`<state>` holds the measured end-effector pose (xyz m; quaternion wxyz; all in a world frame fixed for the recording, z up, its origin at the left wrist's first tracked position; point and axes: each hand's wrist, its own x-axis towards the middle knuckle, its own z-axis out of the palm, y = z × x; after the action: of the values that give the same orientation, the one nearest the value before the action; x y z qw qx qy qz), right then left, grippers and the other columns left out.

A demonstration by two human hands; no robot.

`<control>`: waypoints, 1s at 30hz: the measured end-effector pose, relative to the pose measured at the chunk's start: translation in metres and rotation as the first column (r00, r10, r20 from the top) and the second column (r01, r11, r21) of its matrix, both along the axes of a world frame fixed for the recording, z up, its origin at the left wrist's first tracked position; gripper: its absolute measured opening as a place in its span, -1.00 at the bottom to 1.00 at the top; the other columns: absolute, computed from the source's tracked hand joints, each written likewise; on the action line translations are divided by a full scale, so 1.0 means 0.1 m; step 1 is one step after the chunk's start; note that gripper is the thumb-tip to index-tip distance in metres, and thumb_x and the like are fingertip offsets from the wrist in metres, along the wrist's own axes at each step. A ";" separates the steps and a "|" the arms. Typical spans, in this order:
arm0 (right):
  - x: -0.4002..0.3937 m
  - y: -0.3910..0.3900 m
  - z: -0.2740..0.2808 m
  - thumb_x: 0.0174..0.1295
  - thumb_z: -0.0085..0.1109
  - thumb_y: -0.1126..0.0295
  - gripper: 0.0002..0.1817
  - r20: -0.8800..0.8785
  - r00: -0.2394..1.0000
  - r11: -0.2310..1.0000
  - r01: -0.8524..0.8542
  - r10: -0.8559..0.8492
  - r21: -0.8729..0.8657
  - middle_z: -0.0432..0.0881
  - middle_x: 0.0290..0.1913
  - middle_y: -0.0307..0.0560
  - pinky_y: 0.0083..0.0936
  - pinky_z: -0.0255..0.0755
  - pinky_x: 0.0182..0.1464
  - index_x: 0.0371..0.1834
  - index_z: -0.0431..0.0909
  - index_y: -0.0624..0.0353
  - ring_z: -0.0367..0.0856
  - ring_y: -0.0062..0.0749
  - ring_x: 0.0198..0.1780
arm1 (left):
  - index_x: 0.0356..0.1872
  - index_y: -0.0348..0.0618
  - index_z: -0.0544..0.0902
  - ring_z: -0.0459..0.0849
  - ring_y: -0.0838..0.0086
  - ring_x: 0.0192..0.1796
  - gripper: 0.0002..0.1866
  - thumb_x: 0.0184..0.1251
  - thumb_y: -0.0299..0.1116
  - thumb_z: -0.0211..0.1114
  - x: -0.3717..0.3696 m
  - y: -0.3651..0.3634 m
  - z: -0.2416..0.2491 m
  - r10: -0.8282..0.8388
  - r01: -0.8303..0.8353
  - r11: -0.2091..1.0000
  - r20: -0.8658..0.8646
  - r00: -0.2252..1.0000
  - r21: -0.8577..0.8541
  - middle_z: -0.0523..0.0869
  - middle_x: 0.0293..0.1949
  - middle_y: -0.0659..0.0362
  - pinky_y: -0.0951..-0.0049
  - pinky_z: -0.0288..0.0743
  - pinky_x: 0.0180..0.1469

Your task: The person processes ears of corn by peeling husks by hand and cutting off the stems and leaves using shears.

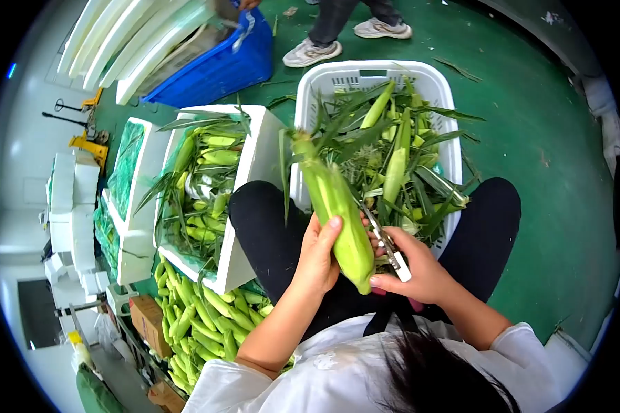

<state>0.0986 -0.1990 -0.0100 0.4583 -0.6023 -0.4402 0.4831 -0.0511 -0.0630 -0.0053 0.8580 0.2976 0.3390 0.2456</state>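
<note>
An ear of corn (337,217) in its green husk slants across the middle of the view, its stalk end up over the basket. My left hand (317,258) is wrapped round its lower half, thumb on the near side. My right hand (420,272) is closed on a slim metal hand tool with a white end (390,249), whose exact kind I cannot tell. That hand's thumb rests at the ear's lower tip. Beyond the ear, a white plastic basket (445,93) between my knees holds stripped husks and leaves (396,162).
Left of my knee stands a white foam box (258,148) of leafy corn. A heap of husked-green ears (210,316) lies below it. Further off are a blue crate (251,58), stacked foam lids (127,41), a yellow pallet jack (89,146) and a person's shoes (313,52).
</note>
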 end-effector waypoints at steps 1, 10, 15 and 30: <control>0.03 -0.01 0.03 0.02 0.53 0.07 -0.09 0.070 0.997 1.000 0.015 -0.015 -0.006 0.55 0.09 0.18 -0.26 0.47 0.15 0.36 0.29 0.32 0.61 -0.02 0.07 | 0.30 -0.19 0.36 0.65 0.32 0.07 -0.45 0.39 -0.24 0.33 -0.05 0.03 0.00 -0.047 0.054 0.993 -0.062 0.997 0.105 0.63 0.04 0.03 0.25 0.55 0.16; 0.52 0.06 0.18 -0.02 0.52 -0.01 0.02 0.251 0.959 0.991 -0.135 0.133 -0.011 0.43 0.16 0.22 -0.16 0.29 0.29 0.41 0.21 0.33 0.42 0.10 0.20 | 0.23 -0.26 0.45 0.67 0.07 0.04 -0.32 0.06 -0.31 0.53 -0.10 0.08 0.53 0.129 0.736 0.170 -0.755 0.643 0.656 0.64 0.02 -0.07 0.27 0.53 0.11; 0.55 0.05 0.09 0.10 0.46 0.17 -0.42 -0.200 0.960 0.957 -0.230 0.194 -0.179 0.61 -0.11 -0.13 -0.42 0.50 -0.01 0.10 0.50 0.26 0.62 -0.40 -0.07 | 0.25 -0.27 0.47 0.68 0.16 0.08 -0.30 0.03 -0.36 0.53 -0.16 0.20 0.52 -0.080 0.758 0.194 -0.760 0.645 0.622 0.65 0.05 -0.05 0.32 0.52 0.13; 0.38 -0.10 0.20 0.15 0.43 0.26 -0.52 -0.411 0.906 0.956 -0.205 0.104 -0.211 0.64 -0.27 -0.21 -0.55 0.53 -0.18 0.07 0.55 0.27 0.63 -0.56 -0.29 | 0.34 -0.36 0.39 0.60 0.47 0.09 -0.18 0.09 -0.17 0.53 -0.39 0.55 0.11 -0.827 0.827 0.562 0.012 0.562 -0.004 0.66 0.05 0.10 0.39 0.45 0.21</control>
<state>0.1363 -0.2085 0.0096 0.4181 -0.5082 -0.3208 0.6812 -0.0900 -0.0083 0.0056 0.8761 0.4164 0.1578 -0.1848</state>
